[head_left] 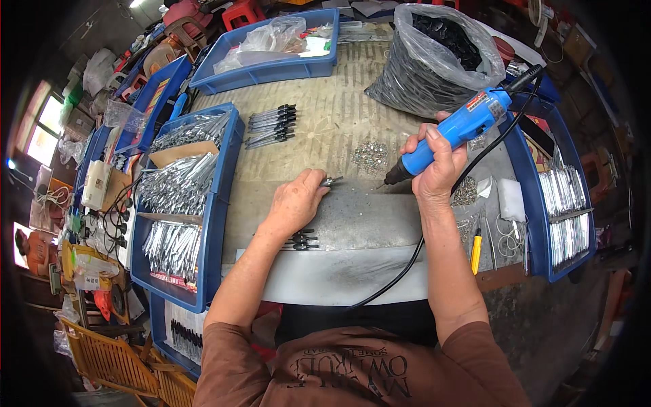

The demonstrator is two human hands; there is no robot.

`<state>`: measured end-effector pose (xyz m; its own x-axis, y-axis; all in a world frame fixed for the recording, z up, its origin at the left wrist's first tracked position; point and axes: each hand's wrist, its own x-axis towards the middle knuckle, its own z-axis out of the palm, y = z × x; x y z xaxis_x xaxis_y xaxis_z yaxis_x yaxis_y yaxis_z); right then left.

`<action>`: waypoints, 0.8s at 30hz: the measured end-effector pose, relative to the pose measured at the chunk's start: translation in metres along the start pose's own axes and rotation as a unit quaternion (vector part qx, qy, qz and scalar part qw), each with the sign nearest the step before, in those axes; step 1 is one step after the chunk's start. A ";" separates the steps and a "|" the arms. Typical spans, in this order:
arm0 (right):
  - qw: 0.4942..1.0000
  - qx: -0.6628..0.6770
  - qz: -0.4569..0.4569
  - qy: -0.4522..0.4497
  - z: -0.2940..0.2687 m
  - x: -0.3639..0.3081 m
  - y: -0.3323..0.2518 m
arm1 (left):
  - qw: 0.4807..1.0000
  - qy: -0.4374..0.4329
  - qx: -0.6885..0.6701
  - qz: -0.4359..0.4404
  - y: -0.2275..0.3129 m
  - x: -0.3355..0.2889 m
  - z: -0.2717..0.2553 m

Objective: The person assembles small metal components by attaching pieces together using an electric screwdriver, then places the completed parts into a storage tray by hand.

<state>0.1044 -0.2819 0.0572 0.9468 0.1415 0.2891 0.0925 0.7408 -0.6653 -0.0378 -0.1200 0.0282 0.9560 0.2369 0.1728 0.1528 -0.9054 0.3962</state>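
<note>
My right hand (437,163) is wrapped round a blue electric screwdriver (468,122). Its black nose slants down to the left, and a thin bit points at the worktop close to a pile of small metal fasteners (369,154). Closed and low over the table, my left hand (296,202) grips a slim part with a dark and silvery end (331,181); the rest of it is hidden by the fingers. Beyond that hand lies a row of slim black-and-silver parts (271,126). More such parts (303,239) lie beside my left wrist.
A blue crate (220,203) of metal strips stands at left, another (553,203) at right. At the back are a blue tray (264,76) and a clear bag (420,81) of black pieces. The tool's black cable (400,268) crosses the table's front edge. A yellow-handled screwdriver (476,251) lies at right.
</note>
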 end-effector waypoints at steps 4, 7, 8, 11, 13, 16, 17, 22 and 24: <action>1.000 0.004 0.002 0.002 0.002 -0.001 -0.001 | 1.000 0.017 0.017 0.018 0.000 -0.001 0.001; 1.000 0.002 0.000 0.003 0.000 0.000 0.000 | 0.999 0.030 0.019 0.027 -0.002 -0.001 0.003; 1.000 0.002 0.000 0.003 0.000 0.000 0.000 | 0.999 0.034 0.020 0.028 -0.002 -0.001 0.004; 1.000 0.006 0.000 0.003 0.000 0.000 0.000 | 0.998 0.040 0.022 0.038 -0.002 -0.001 0.003; 1.000 0.005 0.001 0.003 -0.001 0.000 0.000 | 0.998 0.043 0.027 0.045 -0.002 -0.002 0.004; 1.000 -0.030 -0.001 -0.006 0.000 0.000 -0.001 | 0.996 0.058 0.019 0.064 -0.006 -0.002 0.007; 1.000 -0.029 -0.001 -0.006 0.000 0.000 -0.002 | 0.995 0.071 0.007 0.076 -0.007 -0.002 0.009; 1.000 -0.029 -0.002 -0.007 0.000 0.000 -0.001 | 0.997 0.058 0.011 0.041 -0.012 -0.001 0.011; 1.000 -0.011 -0.002 -0.001 0.001 0.000 -0.001 | 0.997 0.069 0.016 0.040 -0.016 0.000 0.012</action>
<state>0.1042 -0.2825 0.0585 0.9458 0.1402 0.2928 0.1023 0.7273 -0.6787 -0.0375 -0.1101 0.0106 0.9222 0.2072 0.3265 0.0867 -0.9337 0.3475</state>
